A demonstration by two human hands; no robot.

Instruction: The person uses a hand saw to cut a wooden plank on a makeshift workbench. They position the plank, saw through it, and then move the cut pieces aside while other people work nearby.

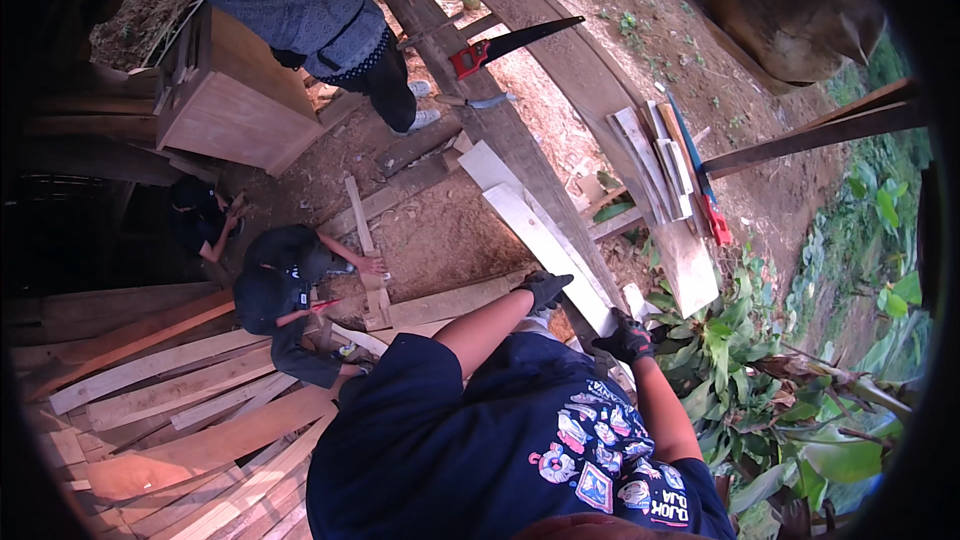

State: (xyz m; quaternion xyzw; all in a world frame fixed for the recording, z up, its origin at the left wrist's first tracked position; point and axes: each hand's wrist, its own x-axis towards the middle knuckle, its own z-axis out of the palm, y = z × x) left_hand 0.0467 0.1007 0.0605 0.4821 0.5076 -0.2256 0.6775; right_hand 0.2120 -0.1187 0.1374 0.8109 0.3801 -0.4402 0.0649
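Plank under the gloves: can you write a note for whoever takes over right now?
Left hand: gloved, lying flat and open on the pale plank.
Right hand: gloved, closed on the plank's near end.
The plank lies slanted along the long beam.
Done: both hands are on the plank.
Left: no cut shows in it. The red-handled saw lies untouched farther up the beam.
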